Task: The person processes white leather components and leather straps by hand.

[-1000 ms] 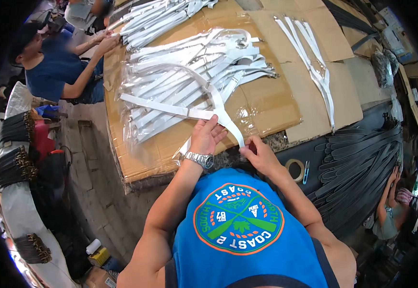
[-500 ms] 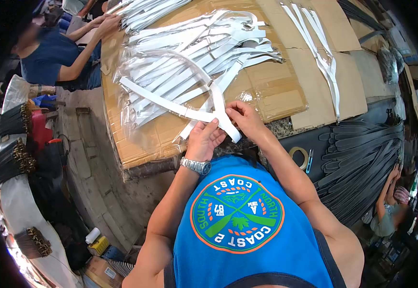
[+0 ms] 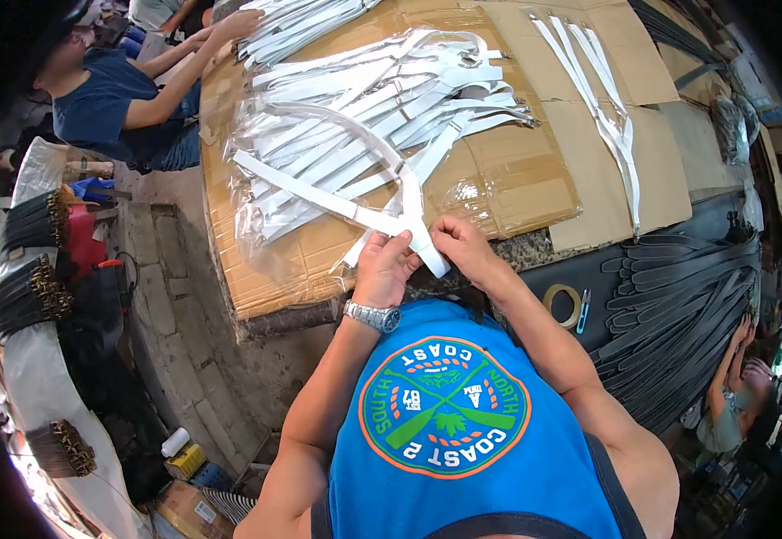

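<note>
White Y-shaped suspenders (image 3: 413,205) lie in front of me, their long straps reaching over a pile of white suspenders (image 3: 319,135) and clear plastic. My left hand (image 3: 386,269) is closed on them near the join of the Y, thumb on top. On the other side of the short tail, my right hand (image 3: 467,254) has its thumb and fingertips pinched together close to the strap's edge. Whatever sits in that pinch, if anything, is too small to make out. The tail's end points toward my body.
Cardboard (image 3: 517,193) covers the table. Another pair of white suspenders (image 3: 620,135) lies at right. Black straps (image 3: 661,296), a tape roll (image 3: 562,305) and a blue cutter (image 3: 583,311) are nearer right. A co-worker (image 3: 108,103) handles white straps at far left.
My right hand has moved slightly down along the tail, toward me, with its fingers still pinched. My left hand keeps its hold on the suspenders. The whole view has shifted a little.
</note>
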A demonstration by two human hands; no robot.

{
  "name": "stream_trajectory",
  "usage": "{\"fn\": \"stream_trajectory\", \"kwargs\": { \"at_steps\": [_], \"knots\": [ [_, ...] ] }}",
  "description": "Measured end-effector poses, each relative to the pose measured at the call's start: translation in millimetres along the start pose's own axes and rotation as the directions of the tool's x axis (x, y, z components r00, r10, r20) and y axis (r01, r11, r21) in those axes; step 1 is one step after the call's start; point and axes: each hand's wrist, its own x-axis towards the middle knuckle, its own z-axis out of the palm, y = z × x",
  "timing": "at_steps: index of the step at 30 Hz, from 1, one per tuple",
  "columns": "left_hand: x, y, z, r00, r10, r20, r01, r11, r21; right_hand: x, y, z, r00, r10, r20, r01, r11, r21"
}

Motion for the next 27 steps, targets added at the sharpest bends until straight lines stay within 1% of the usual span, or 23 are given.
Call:
{"fn": "stream_trajectory", "kwargs": {
  "at_steps": [1,4,7,8,10,13,16,19,22,25,27],
  "knots": [
    [0.2,0.5,-1.4,1.0,0.006,0.001,-0.006,1.0,-0.002,-4.3,0.1,1.3,0.999,0.028,0.017,-0.029,0.997,0.07],
    [2.4,2.4,-6.9,1.0,0.011,0.018,-0.013,0.996,0.087,-7.8,5.2,-2.4,0.995,-0.051,-0.081,0.042,0.992,-0.115],
    [-0.6,1.9,-1.0,1.0,0.021,-0.019,-0.019,0.993,0.117,-16.7,-15.8,5.1,0.942,-0.249,-0.227,0.185,0.945,-0.269],
    [-1.8,0.0,0.6,0.999,0.042,-0.025,-0.038,0.991,0.13,-19.6,-24.1,6.2,0.924,-0.316,-0.215,0.22,0.899,-0.378],
    [-0.7,-4.5,4.5,0.996,0.089,-0.028,-0.084,0.985,0.15,-20.1,-39.3,4.1,0.88,-0.447,-0.163,0.278,0.761,-0.586],
    [-4.3,-7.0,8.5,0.992,0.11,-0.061,-0.095,0.973,0.209,-19.1,-47.0,8.6,0.883,-0.452,-0.127,0.295,0.745,-0.598],
    [-3.6,-10.6,4.0,0.99,0.137,-0.036,-0.122,0.957,0.262,-16.7,-41.8,8.4,0.958,-0.25,-0.142,0.178,0.903,-0.39],
    [-6.6,-8.5,4.8,0.988,0.149,-0.043,-0.132,0.954,0.268,-12.0,-34.0,11.6,0.941,-0.275,-0.198,0.207,0.929,-0.308],
    [-5.5,-7.4,2.5,0.987,0.149,-0.051,-0.133,0.961,0.241,-11.9,-37.9,14.8,0.949,-0.245,-0.198,0.178,0.936,-0.304],
    [-3.8,-6.0,4.0,0.983,0.17,-0.064,-0.154,0.967,0.201,-12.0,-41.5,18.4,0.951,-0.257,-0.173,0.194,0.929,-0.316],
    [-3.7,-3.9,6.4,0.982,0.169,-0.085,-0.149,0.968,0.204,-14.6,-51.1,19.5,0.945,-0.273,-0.182,0.173,0.885,-0.432]
  ]
}}
